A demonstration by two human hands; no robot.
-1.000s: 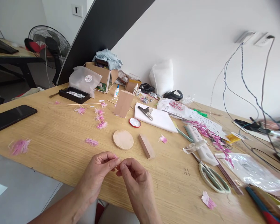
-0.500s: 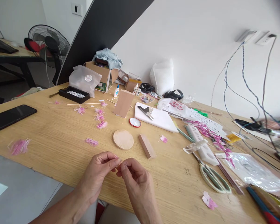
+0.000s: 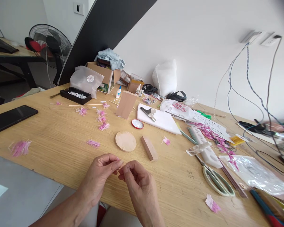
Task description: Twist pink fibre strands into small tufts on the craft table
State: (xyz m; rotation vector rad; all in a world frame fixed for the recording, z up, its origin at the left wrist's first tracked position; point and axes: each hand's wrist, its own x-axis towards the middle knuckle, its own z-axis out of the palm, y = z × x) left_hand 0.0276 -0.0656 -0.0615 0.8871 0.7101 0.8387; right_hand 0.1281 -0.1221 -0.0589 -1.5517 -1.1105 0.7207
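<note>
Near the front edge of the table, my left hand and my right hand meet fingertip to fingertip. Both are closed in a pinch. Between them is something tiny, with a hint of pink at the left fingertips, too small and covered to name. Just beyond my fingers lie a round wooden disc and a wooden block. A small bundle of pink strips rests to the left of the disc. Several fringed pink tufts are spread farther back, and a larger tuft sits at the left edge.
Green-handled scissors and a pink-white paper piece lie on the right. A phone is at far left. Behind stand a wooden board, a red-rimmed lid, a glue bottle and a black tray.
Both hands keep almost the same pinched pose. The view has shifted very slightly; nothing on the table has visibly moved.
</note>
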